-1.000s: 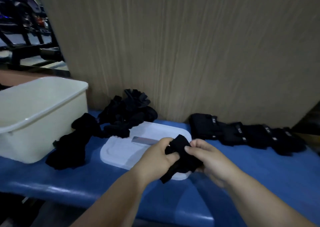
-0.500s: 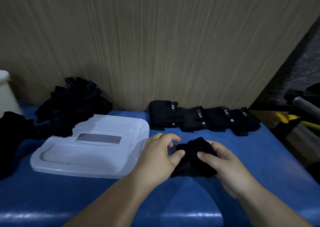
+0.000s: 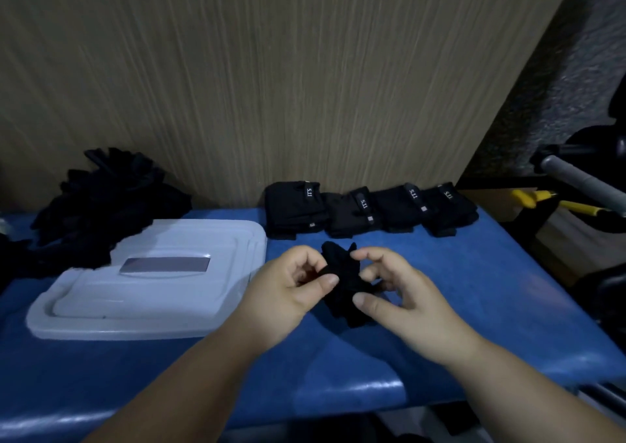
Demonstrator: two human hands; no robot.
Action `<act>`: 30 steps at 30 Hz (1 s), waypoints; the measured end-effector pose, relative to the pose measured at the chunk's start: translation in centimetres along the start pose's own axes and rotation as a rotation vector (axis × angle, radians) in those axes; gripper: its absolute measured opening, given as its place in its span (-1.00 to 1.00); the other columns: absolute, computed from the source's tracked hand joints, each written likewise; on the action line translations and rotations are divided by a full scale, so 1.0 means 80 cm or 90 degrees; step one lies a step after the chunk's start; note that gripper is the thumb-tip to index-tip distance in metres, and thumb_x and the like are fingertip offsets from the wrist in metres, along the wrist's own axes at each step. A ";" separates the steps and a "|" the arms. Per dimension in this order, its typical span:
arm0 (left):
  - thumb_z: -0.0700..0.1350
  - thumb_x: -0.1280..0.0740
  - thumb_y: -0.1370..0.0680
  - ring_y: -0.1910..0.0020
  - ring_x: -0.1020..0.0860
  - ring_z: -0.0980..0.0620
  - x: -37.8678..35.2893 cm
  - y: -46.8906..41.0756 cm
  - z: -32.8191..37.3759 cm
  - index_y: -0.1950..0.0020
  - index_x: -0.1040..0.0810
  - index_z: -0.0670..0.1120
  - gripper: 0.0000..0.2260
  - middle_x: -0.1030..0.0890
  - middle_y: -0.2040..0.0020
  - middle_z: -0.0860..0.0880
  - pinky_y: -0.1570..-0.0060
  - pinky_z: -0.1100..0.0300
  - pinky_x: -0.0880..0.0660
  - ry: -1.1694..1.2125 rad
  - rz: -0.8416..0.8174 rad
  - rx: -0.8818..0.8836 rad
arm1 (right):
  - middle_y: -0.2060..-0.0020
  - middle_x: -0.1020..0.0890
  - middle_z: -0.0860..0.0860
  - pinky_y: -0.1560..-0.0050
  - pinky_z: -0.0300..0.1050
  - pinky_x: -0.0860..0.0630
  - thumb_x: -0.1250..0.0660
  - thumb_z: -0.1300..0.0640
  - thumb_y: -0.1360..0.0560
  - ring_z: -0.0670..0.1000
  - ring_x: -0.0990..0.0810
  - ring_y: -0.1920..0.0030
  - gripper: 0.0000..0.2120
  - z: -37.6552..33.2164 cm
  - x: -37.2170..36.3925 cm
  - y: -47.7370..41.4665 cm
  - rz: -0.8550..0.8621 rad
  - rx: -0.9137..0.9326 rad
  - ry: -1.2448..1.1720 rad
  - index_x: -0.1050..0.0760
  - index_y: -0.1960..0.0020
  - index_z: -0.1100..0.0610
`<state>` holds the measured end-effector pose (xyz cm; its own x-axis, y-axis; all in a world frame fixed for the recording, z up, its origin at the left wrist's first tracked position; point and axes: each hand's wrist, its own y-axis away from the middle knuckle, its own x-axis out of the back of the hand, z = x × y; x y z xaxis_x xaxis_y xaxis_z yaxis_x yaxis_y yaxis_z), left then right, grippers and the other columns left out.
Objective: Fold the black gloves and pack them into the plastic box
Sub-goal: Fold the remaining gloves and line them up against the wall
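In the head view, the person's left hand (image 3: pixel 284 290) and right hand (image 3: pixel 413 303) meet over the near middle of the blue padded bench top (image 3: pixel 491 290). Both have their fingers curled in and pinch a small crumpled black fabric glove (image 3: pixel 340 259) between thumb and fingertips. The left takes its left edge and the right its right edge, and the glove's lower part seems to rest on the bench. The glove is bunched and not squared off, so its fold looks only partly made. Beyond the hands, against the pale wood-grain panel (image 3: pixel 271 70), a row of four folded black glove bundles with white-lettered tabs (image 3: pixel 366 212) lies side by side, each touching the next. These appear finished but not yet packed. At the far left, a loose heap of unfolded black gloves (image 3: pixel 105 205) waits, and it looks larger than the folded row. Just left of the hands the flat white plastic lid (image 3: pixel 162 293) lies on the bench, partly under the edge of the heap. The plastic box itself is out of view, so its contents cannot be told. By this showing, folding is under way, with much of it and seemingly all the packing ahead.
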<state>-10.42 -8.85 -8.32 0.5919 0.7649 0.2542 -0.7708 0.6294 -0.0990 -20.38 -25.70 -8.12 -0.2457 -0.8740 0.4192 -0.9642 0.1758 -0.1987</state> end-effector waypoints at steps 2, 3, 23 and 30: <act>-0.11 -0.41 -0.50 0.38 -0.40 0.16 0.000 0.004 0.000 0.23 -0.47 0.05 -0.84 -0.46 0.41 0.13 0.30 0.30 -0.34 -0.047 0.035 -0.027 | 0.23 -0.55 -0.24 0.00 -0.31 -0.45 -0.46 0.14 -0.42 -0.20 -0.54 0.13 -0.67 0.000 0.001 0.000 -0.014 -0.032 -0.054 -0.53 -0.15 -0.06; -0.15 -0.40 -0.51 0.42 -0.36 0.18 -0.001 0.006 0.000 0.22 -0.45 0.05 -0.82 -0.43 0.44 0.14 0.35 0.34 -0.31 -0.078 0.052 -0.044 | 0.25 -0.55 -0.24 0.01 -0.30 -0.46 -0.46 0.18 -0.44 -0.20 -0.54 0.15 -0.70 0.000 -0.001 0.000 -0.017 -0.042 -0.060 -0.55 -0.13 -0.05; -0.14 -0.40 -0.50 0.24 -0.49 0.16 -0.026 0.021 0.005 0.11 -0.44 0.20 -0.76 -0.50 0.12 0.14 0.21 0.45 -0.37 -0.196 0.058 -0.119 | 0.57 -0.35 -0.15 0.47 -0.30 -0.23 -0.40 0.29 -0.42 -0.14 -0.26 0.51 -0.68 0.007 -0.011 -0.010 0.158 -0.060 0.063 -0.29 0.32 0.04; -0.09 -0.50 -0.42 0.16 -0.60 0.20 -0.027 0.021 0.004 0.04 -0.56 0.11 -0.80 -0.65 0.13 0.12 0.07 0.31 -0.51 -0.115 -0.090 0.032 | 0.50 -0.31 -0.11 0.45 -0.24 -0.23 -0.33 0.29 -0.46 -0.11 -0.25 0.47 -0.72 0.005 -0.007 -0.010 0.217 -0.090 0.010 -0.26 0.27 0.08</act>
<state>-13.03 -9.47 -8.71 0.6466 0.6299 0.4303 -0.6964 0.7176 -0.0040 -19.44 -25.52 -8.55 -0.5553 -0.7480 0.3633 -0.8309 0.5170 -0.2056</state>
